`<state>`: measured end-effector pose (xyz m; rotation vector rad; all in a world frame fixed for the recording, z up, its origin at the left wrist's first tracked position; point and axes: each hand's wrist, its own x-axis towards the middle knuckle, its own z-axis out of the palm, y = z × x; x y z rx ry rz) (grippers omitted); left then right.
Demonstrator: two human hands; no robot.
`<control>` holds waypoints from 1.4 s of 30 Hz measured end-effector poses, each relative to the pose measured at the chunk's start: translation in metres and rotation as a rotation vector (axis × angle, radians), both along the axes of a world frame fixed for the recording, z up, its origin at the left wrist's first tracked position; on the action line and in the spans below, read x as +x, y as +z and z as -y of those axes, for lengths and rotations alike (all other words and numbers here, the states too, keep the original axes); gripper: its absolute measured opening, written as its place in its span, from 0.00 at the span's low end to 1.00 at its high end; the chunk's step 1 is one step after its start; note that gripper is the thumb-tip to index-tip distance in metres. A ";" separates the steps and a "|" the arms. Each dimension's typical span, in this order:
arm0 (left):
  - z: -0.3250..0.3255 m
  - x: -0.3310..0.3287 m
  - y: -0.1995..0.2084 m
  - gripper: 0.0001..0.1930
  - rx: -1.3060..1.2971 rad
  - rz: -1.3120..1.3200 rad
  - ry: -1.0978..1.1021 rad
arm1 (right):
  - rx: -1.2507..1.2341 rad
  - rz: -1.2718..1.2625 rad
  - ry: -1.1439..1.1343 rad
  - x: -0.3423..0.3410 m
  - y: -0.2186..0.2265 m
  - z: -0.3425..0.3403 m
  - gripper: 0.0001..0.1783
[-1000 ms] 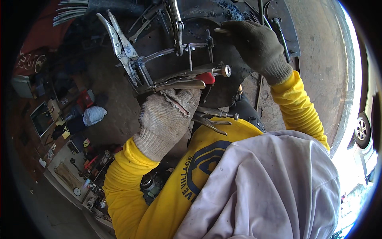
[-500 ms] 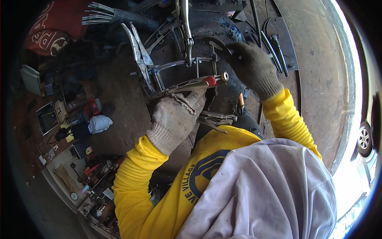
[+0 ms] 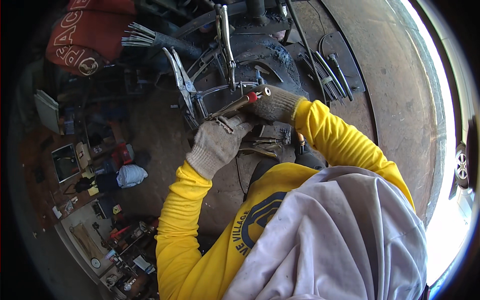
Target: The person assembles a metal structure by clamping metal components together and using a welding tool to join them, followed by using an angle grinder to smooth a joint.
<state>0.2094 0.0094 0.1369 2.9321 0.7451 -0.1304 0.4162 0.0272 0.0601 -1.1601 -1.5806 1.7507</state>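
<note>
My left hand [image 3: 216,144], in a pale knit glove, is closed around locking pliers [image 3: 235,105] with a red part and a round screw end. My right hand [image 3: 276,106], in a darker, dirtier glove, is beside the pliers' screw end; its fingers are hidden behind the tool. Just beyond the hands is a thin bent metal frame [image 3: 215,90]. Another pair of locking pliers [image 3: 183,85] grips its left side, and a long silver pair [image 3: 227,47] stands at its far side. Near my lap, more pliers [image 3: 262,150] lie below my hands.
Thin metal rods [image 3: 140,36] stick out of a dark tube at the far left, near a red printed cloth [image 3: 92,37]. A copper-coloured nozzle [image 3: 300,142] sits by my knee. Loose rods [image 3: 327,80] and a dark plate [image 3: 345,57] lie to the right. Cluttered tools fill the lower left.
My right hand has come down and left from the far right to the held pliers' screw end. My left hand keeps hold of the pliers. The whole view has shifted slightly.
</note>
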 end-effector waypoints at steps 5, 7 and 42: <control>0.011 -0.010 0.008 0.20 -0.039 0.152 -0.044 | -0.288 0.086 -0.200 -0.009 0.023 0.018 0.16; 0.027 -0.013 0.019 0.21 -0.105 0.237 -0.044 | -0.409 -0.077 -0.380 0.000 0.024 0.041 0.13; 0.085 0.111 -0.106 0.20 0.245 0.290 0.426 | -0.550 0.520 -0.693 0.044 -0.299 0.210 0.47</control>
